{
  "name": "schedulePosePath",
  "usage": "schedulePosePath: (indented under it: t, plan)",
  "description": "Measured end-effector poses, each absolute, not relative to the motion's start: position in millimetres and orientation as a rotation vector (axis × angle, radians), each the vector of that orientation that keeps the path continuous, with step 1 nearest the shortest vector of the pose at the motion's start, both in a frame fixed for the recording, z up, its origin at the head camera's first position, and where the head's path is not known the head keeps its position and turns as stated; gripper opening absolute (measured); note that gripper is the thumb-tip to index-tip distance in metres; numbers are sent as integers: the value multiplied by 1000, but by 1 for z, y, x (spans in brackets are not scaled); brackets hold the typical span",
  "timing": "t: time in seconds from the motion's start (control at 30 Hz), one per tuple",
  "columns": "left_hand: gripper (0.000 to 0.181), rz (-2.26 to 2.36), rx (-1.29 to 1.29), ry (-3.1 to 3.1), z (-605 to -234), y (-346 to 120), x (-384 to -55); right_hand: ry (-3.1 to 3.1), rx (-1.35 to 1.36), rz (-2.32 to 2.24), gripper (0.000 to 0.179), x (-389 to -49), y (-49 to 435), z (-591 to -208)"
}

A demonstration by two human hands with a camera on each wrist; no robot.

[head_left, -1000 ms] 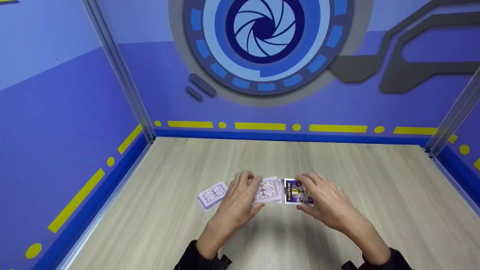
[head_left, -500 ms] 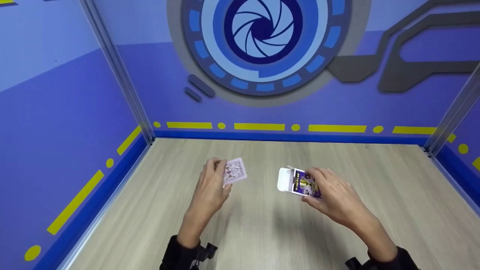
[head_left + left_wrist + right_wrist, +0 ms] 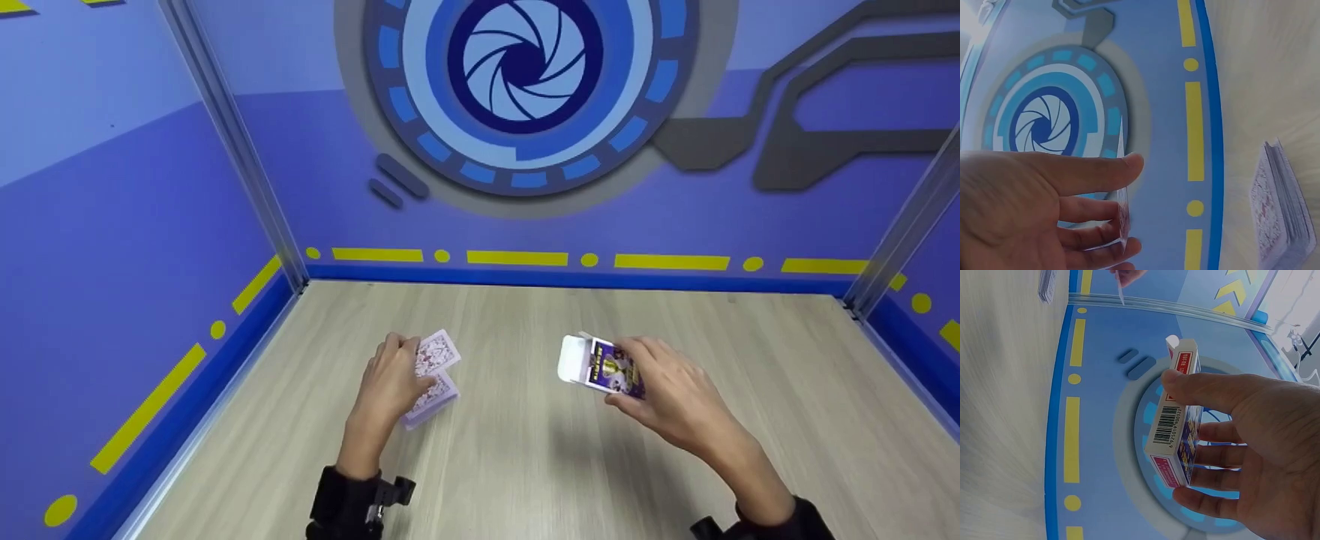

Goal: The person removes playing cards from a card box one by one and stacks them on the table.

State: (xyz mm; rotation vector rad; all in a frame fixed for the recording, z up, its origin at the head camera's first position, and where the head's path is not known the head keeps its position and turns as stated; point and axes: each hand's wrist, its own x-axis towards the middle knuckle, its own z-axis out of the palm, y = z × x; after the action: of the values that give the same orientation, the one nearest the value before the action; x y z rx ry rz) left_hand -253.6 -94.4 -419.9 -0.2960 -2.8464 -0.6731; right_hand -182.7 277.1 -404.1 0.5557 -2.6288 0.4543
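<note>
My left hand (image 3: 386,379) pinches a very thin playing card (image 3: 437,351) between thumb and fingers, its patterned back upward. In the left wrist view the card (image 3: 1122,208) appears edge-on, clear of the table. Just below that hand lies a pile of playing cards (image 3: 433,400), also patterned side up, partly covered by the thumb. On the other side, my right hand (image 3: 667,386) grips a purple and yellow card box (image 3: 615,369) by its sides. Its white end flap (image 3: 574,358) hangs open toward the left. A barcode shows on the box's narrow side (image 3: 1167,424).
A light wood-grain table (image 3: 517,465) spreads beneath both hands. Blue printed panels with yellow dashes wall it in at the back (image 3: 517,232), left (image 3: 150,300) and right. Metal corner posts (image 3: 240,157) join the panels.
My left hand has pulled away leftward from the box with the card and come down over the pile. The right hand still holds the box, shifted slightly right, with its flap now in plain sight.
</note>
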Motion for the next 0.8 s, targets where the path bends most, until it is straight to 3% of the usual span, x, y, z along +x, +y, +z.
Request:
schedulePosePath:
  t: [0.8]
  plan:
    - [55, -760, -156, -3111, -457, -103, -271, -2631, 555, 433, 68, -184, 273, -407]
